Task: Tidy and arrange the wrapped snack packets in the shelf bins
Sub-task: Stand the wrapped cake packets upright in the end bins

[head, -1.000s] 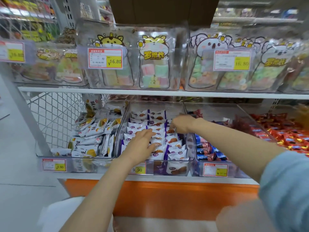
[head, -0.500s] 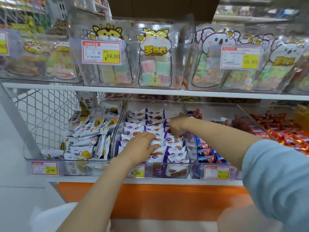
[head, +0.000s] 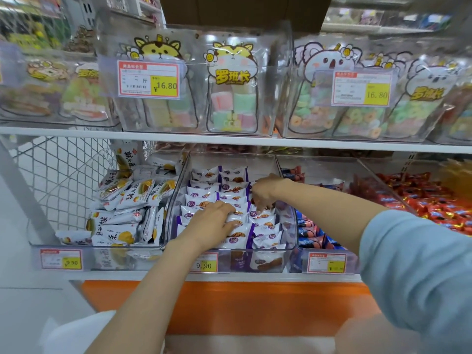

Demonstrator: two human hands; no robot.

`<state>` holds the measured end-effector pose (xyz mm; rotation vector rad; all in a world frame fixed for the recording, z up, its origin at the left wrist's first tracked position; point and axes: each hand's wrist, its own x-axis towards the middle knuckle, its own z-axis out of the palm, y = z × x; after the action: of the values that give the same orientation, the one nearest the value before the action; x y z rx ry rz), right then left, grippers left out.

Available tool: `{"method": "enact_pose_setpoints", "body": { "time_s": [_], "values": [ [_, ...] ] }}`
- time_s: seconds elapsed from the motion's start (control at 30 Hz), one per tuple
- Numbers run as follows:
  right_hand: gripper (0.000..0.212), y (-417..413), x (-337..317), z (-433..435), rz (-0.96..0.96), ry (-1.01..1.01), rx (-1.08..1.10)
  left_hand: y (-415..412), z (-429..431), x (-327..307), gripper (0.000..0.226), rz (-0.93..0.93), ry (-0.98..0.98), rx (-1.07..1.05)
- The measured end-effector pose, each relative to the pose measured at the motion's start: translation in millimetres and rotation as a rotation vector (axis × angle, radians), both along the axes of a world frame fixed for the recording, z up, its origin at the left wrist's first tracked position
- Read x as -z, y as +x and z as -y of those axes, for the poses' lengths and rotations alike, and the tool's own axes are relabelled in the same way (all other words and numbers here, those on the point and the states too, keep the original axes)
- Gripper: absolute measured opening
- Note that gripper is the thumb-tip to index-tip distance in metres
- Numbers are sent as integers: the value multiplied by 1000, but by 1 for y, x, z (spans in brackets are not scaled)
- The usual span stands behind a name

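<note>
**You are in a snack shop aisle**

You face a white retail shelf (head: 229, 143) in two tiers, lined with clear plastic bins (head: 290, 226). The bin fronts carry red-and-yellow price labels: an upper price tag (head: 148, 79) reads 16.80, a lower tag (head: 204, 263) 9.90. The upper bins hold cartoon-printed bags of coloured sweets (head: 232, 98). The lower ones hold heaps of wrapped snack packets (head: 204, 198), sorted by kind into white-and-purple, white-and-yellow, blue and red. A white wire mesh panel (head: 63, 175) stands at the shelf's left end. At the far upper left, too blurred to be sure, there seems to be more stocked shelving (head: 25, 34).
</note>
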<state>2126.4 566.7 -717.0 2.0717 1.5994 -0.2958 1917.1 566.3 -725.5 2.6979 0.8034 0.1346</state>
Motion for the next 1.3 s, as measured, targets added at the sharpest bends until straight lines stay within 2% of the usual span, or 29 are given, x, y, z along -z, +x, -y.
{"method": "enact_pose_setpoints", "body": {
  "time_s": [0.13, 0.2, 0.37, 0.5, 0.73, 0.83, 0.93, 1.0, 1.1, 1.3],
  "values": [
    [33, 8, -13, -2, -101, 88, 77, -2, 0, -2, 43, 2, -6, 6],
    [35, 10, -16, -5, -83, 128, 72, -3, 0, -1, 42, 0, -10, 9],
    [37, 6, -5, -14, 9, -23, 21, -3, -2, -2, 42, 6, -30, 6],
    [21, 5, -1, -18, 55, -26, 42, -3, -3, -4, 43, -3, -31, 19],
    [15, 8, -7, -19, 105, 12, 73, -4, -6, -5, 44, -21, -25, 39],
    [15, 7, -7, -20, 54, 21, 125, -4, -5, -5, 43, -28, -34, 40],
    [30, 4, -9, -20, 11, 14, 152, -4, -5, -6, 43, -36, -42, 40],
    [36, 1, -9, -18, 57, 9, 122, -3, -5, -6, 44, -42, -39, 41],
    [29, -3, -4, -13, 144, -13, 37, -3, -5, -6, 44, -40, -38, 41],
    [26, 0, -8, -11, 176, 4, -21, -4, -5, -6, 43, -41, -45, 42]
  ]
}}
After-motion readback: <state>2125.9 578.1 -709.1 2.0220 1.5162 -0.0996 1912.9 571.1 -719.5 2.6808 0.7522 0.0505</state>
